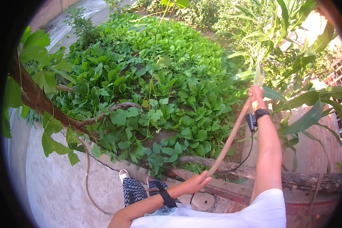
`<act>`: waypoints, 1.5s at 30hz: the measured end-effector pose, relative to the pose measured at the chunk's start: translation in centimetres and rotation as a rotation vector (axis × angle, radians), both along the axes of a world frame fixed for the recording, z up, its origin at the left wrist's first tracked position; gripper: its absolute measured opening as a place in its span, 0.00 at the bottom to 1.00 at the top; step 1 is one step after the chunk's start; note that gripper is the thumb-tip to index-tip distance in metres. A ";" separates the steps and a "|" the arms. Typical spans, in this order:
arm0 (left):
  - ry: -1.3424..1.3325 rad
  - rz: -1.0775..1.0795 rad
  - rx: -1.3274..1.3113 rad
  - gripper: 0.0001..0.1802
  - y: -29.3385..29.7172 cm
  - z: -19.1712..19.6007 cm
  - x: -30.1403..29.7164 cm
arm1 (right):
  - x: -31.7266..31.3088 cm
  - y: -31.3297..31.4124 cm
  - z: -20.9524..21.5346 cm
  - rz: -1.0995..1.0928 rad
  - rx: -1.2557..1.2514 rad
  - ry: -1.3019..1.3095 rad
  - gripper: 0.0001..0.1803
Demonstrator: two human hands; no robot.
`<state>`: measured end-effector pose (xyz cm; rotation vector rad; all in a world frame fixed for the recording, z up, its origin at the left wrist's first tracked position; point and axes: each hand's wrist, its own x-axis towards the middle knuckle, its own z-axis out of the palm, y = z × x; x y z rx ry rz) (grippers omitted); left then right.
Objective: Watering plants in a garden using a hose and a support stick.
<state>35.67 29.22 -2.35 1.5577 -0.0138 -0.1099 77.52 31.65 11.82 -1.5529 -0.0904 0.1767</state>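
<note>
A tan hose (230, 140) runs up and away in front of me, held in both hands. My right hand (256, 93) is closed round its far end, arm stretched out toward the tall, long-leaved plants. A pale spray of water (258, 78) seems to come out just beyond those fingers. Lower down, near my body, my left hand (198, 182) grips the same hose. Leafy green plants (186, 95) fill the bed beyond and to the left of the hose.
Weathered logs (250, 170) lie along the bed's near edge. A thick brown vine (38, 97) slants in at the left. More hose (88, 182) trails over the concrete floor (57, 178). Long-leaved stalks (307, 95) stand at the right. A black cable (247, 155) hangs from my right wrist.
</note>
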 end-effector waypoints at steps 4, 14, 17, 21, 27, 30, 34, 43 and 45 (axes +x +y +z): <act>-0.056 0.074 -0.038 0.15 -0.2 0.1 0.2 | 2.7 -0.7 -2.5 0.007 0.001 0.014 0.08; -0.081 0.103 -0.037 0.16 -0.5 -0.6 1.3 | 8.6 -3.1 -3.4 0.356 0.049 -0.085 0.06; -0.072 0.106 -0.030 0.16 -0.9 -1.0 1.1 | 7.5 -3.1 -4.0 0.343 0.018 -0.036 0.02; -0.095 0.136 -0.032 0.15 -1.6 -0.5 0.9 | 7.2 -4.2 -3.7 0.361 0.022 -0.021 0.03; -0.106 0.146 -0.033 0.15 -2.8 -0.6 1.4 | 12.9 -5.3 -4.6 0.572 0.200 0.191 0.06; -0.093 0.157 -0.017 0.15 -2.7 -1.0 1.3 | 11.9 -3.6 -5.4 0.537 0.095 0.095 0.07; -0.101 0.186 0.011 0.15 -2.7 -0.7 1.0 | 9.4 -3.5 -4.2 0.472 0.055 0.059 0.02; -0.070 0.101 -0.009 0.15 -1.9 -0.7 0.7 | 7.0 -4.6 -2.9 0.314 0.012 -0.003 0.01; -0.060 0.077 0.003 0.15 -1.7 -0.7 0.9 | 6.0 -5.0 -2.5 0.256 0.005 -0.021 0.01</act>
